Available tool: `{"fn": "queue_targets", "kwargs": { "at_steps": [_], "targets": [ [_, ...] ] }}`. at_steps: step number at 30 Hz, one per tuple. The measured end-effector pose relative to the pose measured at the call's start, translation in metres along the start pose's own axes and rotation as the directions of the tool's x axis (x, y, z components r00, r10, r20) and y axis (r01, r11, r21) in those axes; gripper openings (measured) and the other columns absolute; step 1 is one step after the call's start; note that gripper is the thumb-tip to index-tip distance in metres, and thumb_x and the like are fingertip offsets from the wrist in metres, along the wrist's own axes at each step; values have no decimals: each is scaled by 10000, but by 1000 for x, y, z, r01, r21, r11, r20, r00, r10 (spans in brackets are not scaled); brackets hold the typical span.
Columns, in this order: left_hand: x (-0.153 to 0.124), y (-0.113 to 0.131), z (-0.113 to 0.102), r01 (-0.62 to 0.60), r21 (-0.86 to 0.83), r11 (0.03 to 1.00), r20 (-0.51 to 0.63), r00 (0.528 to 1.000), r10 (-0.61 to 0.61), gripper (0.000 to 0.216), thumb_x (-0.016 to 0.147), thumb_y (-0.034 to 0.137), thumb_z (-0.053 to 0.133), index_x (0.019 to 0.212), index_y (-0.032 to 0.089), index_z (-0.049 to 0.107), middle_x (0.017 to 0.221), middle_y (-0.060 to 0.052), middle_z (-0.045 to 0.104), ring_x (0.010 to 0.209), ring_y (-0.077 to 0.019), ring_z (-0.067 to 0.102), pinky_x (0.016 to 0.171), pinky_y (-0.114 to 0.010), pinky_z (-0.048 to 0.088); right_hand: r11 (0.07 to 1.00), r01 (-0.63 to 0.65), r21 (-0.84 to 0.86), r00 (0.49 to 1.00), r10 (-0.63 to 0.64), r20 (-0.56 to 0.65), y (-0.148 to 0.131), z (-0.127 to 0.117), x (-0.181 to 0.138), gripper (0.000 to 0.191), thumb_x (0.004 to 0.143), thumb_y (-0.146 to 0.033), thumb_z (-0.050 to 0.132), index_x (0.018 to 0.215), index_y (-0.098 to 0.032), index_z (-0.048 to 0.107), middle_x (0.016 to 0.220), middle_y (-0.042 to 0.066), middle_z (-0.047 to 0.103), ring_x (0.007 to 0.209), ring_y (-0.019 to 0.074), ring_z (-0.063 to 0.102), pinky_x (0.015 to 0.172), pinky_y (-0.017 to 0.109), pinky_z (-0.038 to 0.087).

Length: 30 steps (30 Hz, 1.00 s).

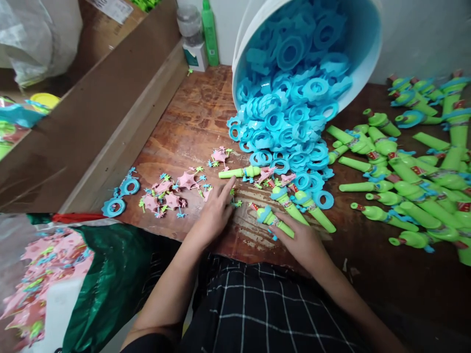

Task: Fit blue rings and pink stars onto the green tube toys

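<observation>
On the wooden table (206, 117), my left hand (216, 211) reaches down with its fingers stretched out beside several pink star-shaped pieces (187, 180) with small green and blue tips. Just beyond its fingertips lies a bright green plastic tube toy (241, 172) without a blue ring. My right hand (300, 242) has its fingers around another green tube toy (275, 221), which carries a blue ring and a red striped tip. Two similar green toys with blue rings (292, 206) rest just past that hand. Part of the right fingers is hidden under the toy.
A white bucket (371, 54) lies tipped, spilling blue scalloped rings (279, 117). Many green toys (412, 181) are heaped on the right. A cardboard wall (91, 113) borders the left side. Below it, a green bag (106, 274) stands by more pink pieces (55, 260). A green bottle (209, 34) stands behind.
</observation>
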State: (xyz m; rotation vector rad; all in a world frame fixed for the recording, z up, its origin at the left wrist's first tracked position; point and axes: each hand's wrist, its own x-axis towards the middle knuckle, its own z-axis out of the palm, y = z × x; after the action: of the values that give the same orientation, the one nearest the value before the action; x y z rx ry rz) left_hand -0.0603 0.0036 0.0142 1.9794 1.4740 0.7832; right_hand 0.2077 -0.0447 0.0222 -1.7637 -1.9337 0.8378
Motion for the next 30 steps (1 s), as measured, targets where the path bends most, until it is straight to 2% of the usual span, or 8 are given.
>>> {"fn": "queue_targets", "kwargs": {
  "at_steps": [5,9,13,18,20,23,26,30],
  "targets": [
    [-6,20,-10,-84,-21,996,-224,972,77,570,968,49,451,1502,244,487,1206,-112,610,1122,-255,582,1019,-409,514,992,73,102,996,-68,-55,-4,-4,1,417,927,-469,639,1222,-195,745,1182,113,773,1084,314,744,923,439,613],
    [0,21,-24,-94,-54,994,-536,842,50,571,998,145,570,1536,282,437,1370,-105,552,1197,-254,580,1055,-403,517,987,82,140,992,-67,-106,-9,-9,1,425,919,-496,660,1204,-194,751,1175,112,775,1071,309,744,944,439,604],
    [16,-7,-51,73,-83,994,-537,837,-106,438,931,222,705,1361,229,624,1167,-72,659,980,-239,647,1023,-426,545,987,41,154,995,-26,-100,-6,-11,2,454,915,-518,665,1193,-172,757,1143,127,781,1035,322,749,929,466,609],
    [18,8,-59,-203,-138,969,-790,613,16,539,997,259,681,1480,292,446,1324,-57,557,1088,-222,622,971,-360,560,979,-5,206,996,24,-89,-3,-8,0,467,910,-522,675,1200,-165,757,1160,130,774,1065,335,738,958,502,602],
    [11,23,-44,-225,-124,966,-676,733,84,456,1010,228,642,1431,258,470,1262,-79,562,1032,-217,627,927,-348,562,974,-24,225,995,46,-91,-4,-9,0,457,913,-524,672,1203,-182,756,1165,115,775,1076,330,736,965,508,602],
    [-2,32,-8,-73,-66,995,-186,981,60,354,1013,162,533,1365,198,552,1144,-115,578,989,-247,614,890,-363,555,977,-17,211,996,34,-79,-5,-13,0,459,915,-527,666,1215,-189,752,1179,106,773,1088,323,735,971,494,604],
    [-9,28,26,29,-66,997,79,997,-24,505,973,128,525,1473,188,490,1036,-109,576,956,-276,595,860,-386,547,992,9,124,1000,-6,-24,-1,-20,0,444,898,-516,679,1194,-198,765,1173,108,776,1074,332,743,963,488,606],
    [-7,16,46,23,-223,974,-4,1000,-24,546,963,134,565,1495,227,480,1144,-109,598,1020,-279,579,934,-417,519,1000,-6,-29,1000,6,21,9,-25,-3,389,887,-474,686,1177,-230,775,1150,99,783,1018,345,761,924,500,615]
  ]
}}
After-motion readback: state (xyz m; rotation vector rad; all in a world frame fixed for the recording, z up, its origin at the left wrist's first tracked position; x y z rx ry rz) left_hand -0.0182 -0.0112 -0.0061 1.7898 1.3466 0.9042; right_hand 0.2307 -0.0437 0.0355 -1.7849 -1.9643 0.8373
